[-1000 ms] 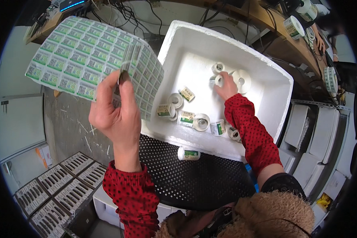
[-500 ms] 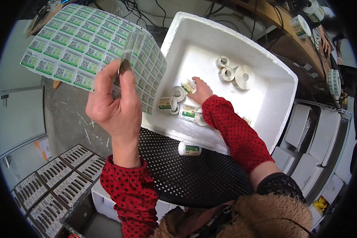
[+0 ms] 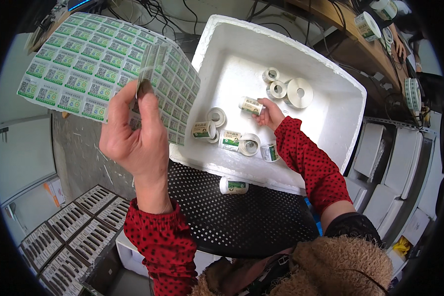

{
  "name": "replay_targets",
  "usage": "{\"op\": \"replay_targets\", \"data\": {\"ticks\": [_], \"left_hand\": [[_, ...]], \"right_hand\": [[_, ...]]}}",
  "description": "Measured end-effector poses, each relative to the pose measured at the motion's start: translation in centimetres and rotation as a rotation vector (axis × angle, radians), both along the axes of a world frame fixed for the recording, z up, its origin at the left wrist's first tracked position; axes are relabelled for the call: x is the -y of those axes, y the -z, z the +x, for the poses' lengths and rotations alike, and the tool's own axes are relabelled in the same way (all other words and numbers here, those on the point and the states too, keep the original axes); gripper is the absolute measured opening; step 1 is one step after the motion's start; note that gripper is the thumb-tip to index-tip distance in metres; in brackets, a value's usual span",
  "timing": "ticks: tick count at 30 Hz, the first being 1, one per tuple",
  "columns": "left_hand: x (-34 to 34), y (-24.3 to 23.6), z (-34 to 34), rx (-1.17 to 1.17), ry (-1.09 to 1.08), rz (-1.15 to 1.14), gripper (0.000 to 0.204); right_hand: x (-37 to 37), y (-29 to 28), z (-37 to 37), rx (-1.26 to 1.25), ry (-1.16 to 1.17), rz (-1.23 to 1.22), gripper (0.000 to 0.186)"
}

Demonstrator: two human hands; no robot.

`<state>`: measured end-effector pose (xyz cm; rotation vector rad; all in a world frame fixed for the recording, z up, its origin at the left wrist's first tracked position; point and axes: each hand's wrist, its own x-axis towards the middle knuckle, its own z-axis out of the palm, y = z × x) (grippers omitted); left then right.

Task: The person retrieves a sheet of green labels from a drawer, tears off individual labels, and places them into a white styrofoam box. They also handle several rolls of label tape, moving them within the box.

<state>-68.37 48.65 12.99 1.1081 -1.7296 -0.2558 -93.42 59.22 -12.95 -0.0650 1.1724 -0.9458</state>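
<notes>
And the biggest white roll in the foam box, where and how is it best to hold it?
Probably pinch the biggest white roll by its ring, coming from above and the right: its centre hole faces upward for a fingertip, and a smaller roll sits close on its left.

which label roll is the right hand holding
The beige-labelled roll near the middle of the white foam box, pinched in the right hand; the other rolls there lie apart from it.

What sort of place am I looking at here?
Probably a labelling or packing workroom: there's a sheet of printed labels in the left hand, label rolls in a white foam box, and a cable-strewn wooden bench.
</notes>
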Motion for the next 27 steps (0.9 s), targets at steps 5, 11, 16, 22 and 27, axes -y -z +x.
{"op": "replay_targets", "data": {"ticks": [5, 11, 16, 22, 27], "left_hand": [[-0.1, -0.3, 0.0, 0.009, -0.01, 0.006, 0.01], [-0.1, -0.2, -0.1, -0.017, 0.014, 0.026, 0.008], [-0.1, -0.2, -0.2, -0.028, 0.017, 0.028, 0.008], [-0.3, 0.0, -0.1, -0.03, 0.034, 0.067, 0.01], [-0.3, 0.1, -0.1, -0.031, 0.04, 0.068, 0.011]], "right_hand": [[0.4, -0.2, 0.1, 0.168, 0.032, 0.107, 0.043], [0.1, 1.9, -0.2, 0.293, 0.174, 0.332, 0.052], [-1.0, 4.0, -1.2, 0.373, 0.228, 0.339, 0.056], [-1.3, 4.7, -1.7, 0.419, 0.247, 0.403, 0.063], [-1.6, 5.0, -1.8, 0.37, 0.257, 0.435, 0.064]]}}
